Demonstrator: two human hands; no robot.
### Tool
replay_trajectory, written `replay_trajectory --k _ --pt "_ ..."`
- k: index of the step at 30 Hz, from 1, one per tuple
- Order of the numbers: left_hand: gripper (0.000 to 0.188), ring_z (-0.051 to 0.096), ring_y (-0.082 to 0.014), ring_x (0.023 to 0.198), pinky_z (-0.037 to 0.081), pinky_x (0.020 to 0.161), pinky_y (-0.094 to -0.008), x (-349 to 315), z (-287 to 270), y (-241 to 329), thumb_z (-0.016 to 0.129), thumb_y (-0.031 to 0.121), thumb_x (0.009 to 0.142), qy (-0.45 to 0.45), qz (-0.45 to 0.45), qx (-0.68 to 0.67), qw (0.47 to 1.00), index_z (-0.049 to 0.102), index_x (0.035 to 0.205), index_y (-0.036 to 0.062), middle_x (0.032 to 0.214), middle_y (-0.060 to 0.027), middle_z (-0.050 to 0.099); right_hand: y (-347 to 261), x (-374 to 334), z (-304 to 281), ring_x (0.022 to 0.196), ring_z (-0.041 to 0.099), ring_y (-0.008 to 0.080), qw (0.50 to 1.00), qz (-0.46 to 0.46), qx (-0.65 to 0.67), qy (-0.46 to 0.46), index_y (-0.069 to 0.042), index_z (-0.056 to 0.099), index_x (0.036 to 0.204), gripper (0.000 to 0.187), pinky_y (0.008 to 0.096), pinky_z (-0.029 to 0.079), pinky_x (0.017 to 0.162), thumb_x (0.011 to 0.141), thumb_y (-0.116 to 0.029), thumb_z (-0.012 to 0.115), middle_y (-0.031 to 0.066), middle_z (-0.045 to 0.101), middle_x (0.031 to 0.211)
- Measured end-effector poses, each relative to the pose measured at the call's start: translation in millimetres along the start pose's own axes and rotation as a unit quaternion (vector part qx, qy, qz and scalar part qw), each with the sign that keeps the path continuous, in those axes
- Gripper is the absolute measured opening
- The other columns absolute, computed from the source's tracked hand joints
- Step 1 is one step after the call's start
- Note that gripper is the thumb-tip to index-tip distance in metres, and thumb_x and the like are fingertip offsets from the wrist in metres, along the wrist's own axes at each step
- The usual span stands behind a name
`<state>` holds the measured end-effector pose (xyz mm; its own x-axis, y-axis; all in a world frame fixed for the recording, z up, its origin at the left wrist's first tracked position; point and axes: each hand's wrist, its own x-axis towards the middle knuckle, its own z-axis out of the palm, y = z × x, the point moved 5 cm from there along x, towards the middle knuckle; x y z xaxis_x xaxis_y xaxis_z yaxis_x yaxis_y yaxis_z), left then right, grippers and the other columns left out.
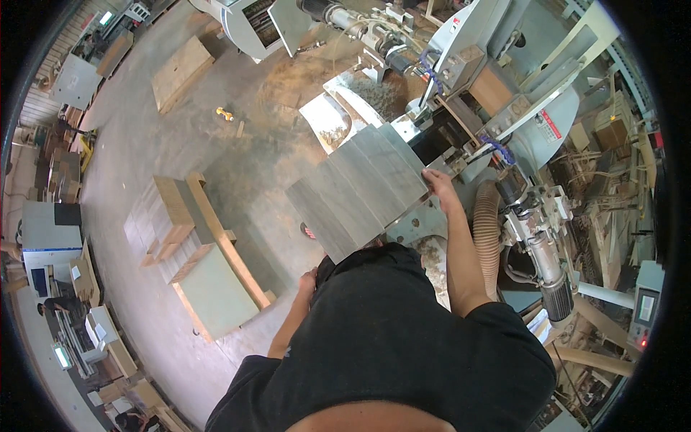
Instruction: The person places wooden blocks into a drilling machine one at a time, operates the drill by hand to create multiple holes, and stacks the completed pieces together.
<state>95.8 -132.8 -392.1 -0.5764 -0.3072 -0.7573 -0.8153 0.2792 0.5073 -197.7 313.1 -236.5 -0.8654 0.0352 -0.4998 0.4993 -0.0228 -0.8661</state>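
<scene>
Several grey wood-grain boards lie close together as one broad slab in front of my body, slanting up to the right toward a machine. My right hand is closed at their right end, with the fingers at the edge. My left hand is low beside my left hip, just short of the boards' near left corner. Its fingers are mostly hidden, and I cannot make out whether it holds anything.
At the left, stacked panels lie on a wooden pallet. The machine's motor and ribbed hose stand close on my right. Sawdust covers floor ahead, near a small yellow object and a flat board.
</scene>
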Motion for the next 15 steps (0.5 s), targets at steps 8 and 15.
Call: replay_trajectory --k 8,15 --pt "0.054 0.063 -0.0248 0.089 0.049 0.076 -0.038 0 2 -4 0.056 0.046 0.092 0.025 0.017 -0.041 0.999 0.066 0.104 -0.0057 0.097 -0.0169 0.069 -22 -4 -4 0.072 0.06 0.0157 0.987 -0.076 -0.122 0.079 0.0 0.068 0.113 0.046 0.0303 0.047 0.07 0.088 -0.04 0.069 0.0068 0.068 0.09" --pt "0.052 0.063 -0.0263 0.092 0.049 0.076 -0.0402 4 -2 -2 0.055 0.045 0.092 0.017 -0.009 -0.003 1.0 0.067 0.102 -0.0048 0.098 -0.0187 0.069 -102 21 -5 0.105 0.063 0.0344 0.867 -0.21 -0.403 0.205 -0.001 0.062 0.12 0.045 0.0425 0.05 0.089 0.087 -0.03 0.067 0.0185 0.066 0.115"
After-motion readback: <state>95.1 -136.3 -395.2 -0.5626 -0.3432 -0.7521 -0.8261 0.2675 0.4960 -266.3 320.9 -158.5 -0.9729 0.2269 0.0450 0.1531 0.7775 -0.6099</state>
